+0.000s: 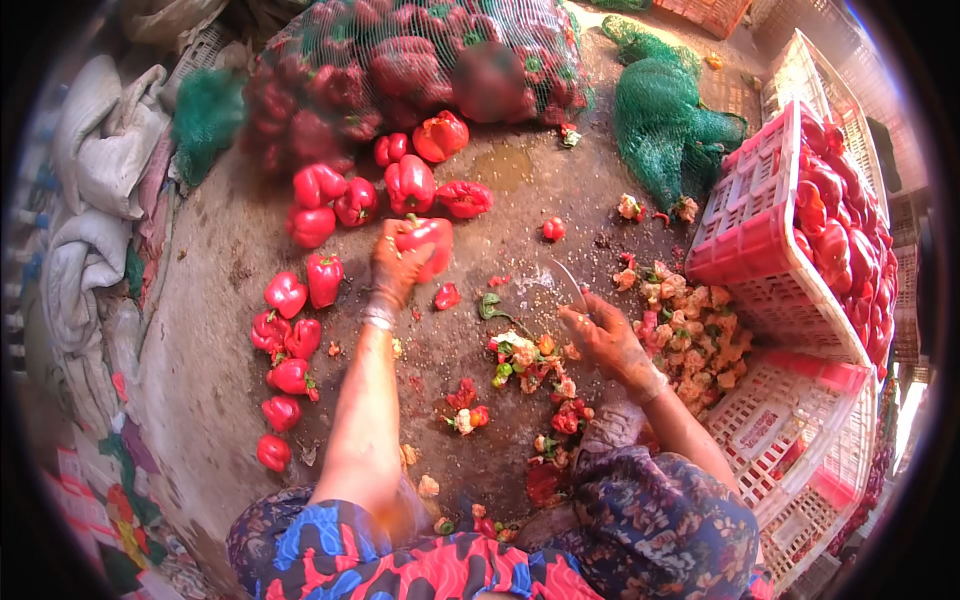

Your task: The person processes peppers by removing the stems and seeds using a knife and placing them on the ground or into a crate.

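Observation:
My left hand (pixel 394 272) is closed round a red bell pepper (pixel 430 246), its green stem pointing away from me. In my right hand (pixel 612 345) is a knife (pixel 571 284) with a thin curved blade, held apart from the pepper; the fingers hide its handle. Just beyond the left hand lie several whole red peppers (pixel 409 184). More of them, such as this pepper (pixel 286 294), run down the left side in a loose row. Cut-out pepper cores (pixel 690 325) are heaped beside my right hand, and a smaller pile of scraps (pixel 520 355) sits between my arms.
A large mesh sack (pixel 410 65) full of red peppers stands at the far side. On the right, a tilted red-and-white crate (pixel 745 205) holds peppers, with another crate (pixel 790 420) nearer. Green netting (pixel 660 115) lies on the floor. Pale cloth sacks (pixel 100 150) line the left.

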A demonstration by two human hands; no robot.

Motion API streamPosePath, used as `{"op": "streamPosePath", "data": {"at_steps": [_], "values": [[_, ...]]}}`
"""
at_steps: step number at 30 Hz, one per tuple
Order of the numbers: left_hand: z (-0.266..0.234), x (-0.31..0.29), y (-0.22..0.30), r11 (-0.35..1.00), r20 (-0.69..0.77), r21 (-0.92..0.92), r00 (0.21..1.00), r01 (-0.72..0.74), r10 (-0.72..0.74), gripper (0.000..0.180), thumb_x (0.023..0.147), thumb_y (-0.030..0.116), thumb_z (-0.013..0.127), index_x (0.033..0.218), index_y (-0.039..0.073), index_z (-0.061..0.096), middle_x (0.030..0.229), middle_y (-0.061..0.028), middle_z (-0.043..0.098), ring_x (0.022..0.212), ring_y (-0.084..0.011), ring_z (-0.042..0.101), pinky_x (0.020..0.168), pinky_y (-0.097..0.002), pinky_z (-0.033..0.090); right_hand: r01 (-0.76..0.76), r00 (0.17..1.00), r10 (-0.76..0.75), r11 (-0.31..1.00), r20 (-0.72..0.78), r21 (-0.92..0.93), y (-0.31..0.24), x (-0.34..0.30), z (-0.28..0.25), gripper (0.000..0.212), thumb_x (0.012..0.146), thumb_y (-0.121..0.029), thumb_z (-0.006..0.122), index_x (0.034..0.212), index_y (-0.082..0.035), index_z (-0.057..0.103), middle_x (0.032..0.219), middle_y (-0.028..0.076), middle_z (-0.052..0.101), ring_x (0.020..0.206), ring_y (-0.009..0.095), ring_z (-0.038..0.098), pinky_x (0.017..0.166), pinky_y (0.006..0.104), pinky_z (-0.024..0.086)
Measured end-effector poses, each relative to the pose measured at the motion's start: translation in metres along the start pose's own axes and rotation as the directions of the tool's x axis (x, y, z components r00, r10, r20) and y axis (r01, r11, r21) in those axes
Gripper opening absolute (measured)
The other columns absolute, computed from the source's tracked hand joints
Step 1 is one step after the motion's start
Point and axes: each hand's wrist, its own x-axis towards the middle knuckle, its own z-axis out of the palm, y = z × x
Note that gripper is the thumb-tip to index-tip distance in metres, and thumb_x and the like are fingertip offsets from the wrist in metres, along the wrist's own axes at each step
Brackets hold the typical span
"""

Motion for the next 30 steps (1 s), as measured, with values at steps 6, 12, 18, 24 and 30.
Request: {"op": "streamPosePath", "data": {"at_steps": [6, 12, 18, 24, 30], "values": [[0.062, -0.061, 0.067, 0.941, 0.067, 0.043, 0.941, -0.334, 0.331, 0.044, 0.065, 0.006, 0.081, 0.099, 0.008, 0.053, 0.107, -0.0099, 0.060, 0.099, -0.0260, 0.060, 0.089, -0.0366, 0.049, 0.263, 0.947, -0.315, 0.875, -0.064, -0.407, -0.035, 0.002, 0.026, 0.023, 0.094, -0.027, 0.063, 0.099, -0.006, 0.057, 0.074, 0.020, 0.065, 0.074, 0.044, 0.064, 0.061, 0.0513, 0.048], [0.066, -0.066, 0.129, 0.816, 0.011, 0.180, 0.831, -0.549, 0.557, 0.044, 0.066, 0.004, 0.081, 0.100, 0.009, 0.053, 0.109, -0.0143, 0.060, 0.109, -0.0348, 0.061, 0.093, -0.0416, 0.049, 0.335, 0.890, -0.443, 0.796, -0.109, -0.504, -0.046, -0.013, 0.029, 0.018, 0.095, -0.022, 0.061, 0.093, -0.007, 0.052, 0.072, 0.020, 0.064, 0.072, 0.043, 0.064, 0.059, 0.0543, 0.046], [0.087, -0.087, 0.151, 0.934, -0.131, -0.238, 0.961, -0.268, 0.243, 0.040, 0.074, 0.003, 0.080, 0.106, 0.007, 0.056, 0.111, -0.0079, 0.061, 0.105, -0.0201, 0.060, 0.087, -0.0367, 0.053, 0.300, 0.903, -0.412, 0.810, -0.123, -0.504, 0.011, -0.002, 0.020, 0.016, 0.096, -0.022, 0.060, 0.093, -0.008, 0.054, 0.079, 0.018, 0.065, 0.072, 0.037, 0.063, 0.061, 0.0473, 0.049], [0.071, -0.084, 0.143, 0.695, 0.074, -0.713, 0.995, 0.097, -0.063, 0.023, 0.090, 0.012, 0.070, 0.107, 0.003, 0.057, 0.101, 0.0006, 0.055, 0.095, -0.0088, 0.057, 0.084, -0.0260, 0.050, 0.135, 0.986, -0.093, 0.933, -0.139, 0.333, -0.029, -0.010, -0.003, 0.041, 0.092, -0.031, 0.072, 0.120, -0.003, 0.062, 0.083, -0.004, 0.057, 0.074, 0.009, 0.047, 0.065, 0.0257, 0.042], [0.066, -0.099, 0.139, 0.967, 0.179, -0.192, 0.963, -0.167, 0.202, 0.018, 0.085, 0.009, 0.071, 0.096, 0.002, 0.060, 0.103, -0.0045, 0.060, 0.094, -0.0117, 0.058, 0.086, -0.0270, 0.048, 0.295, 0.923, -0.368, 0.864, 0.112, 0.409, -0.076, 0.006, -0.005, 0.077, 0.079, -0.021, 0.084, 0.142, -0.002, 0.045, 0.125, 0.008, 0.061, 0.111, 0.014, 0.059, 0.097, 0.0321, 0.049]]}}
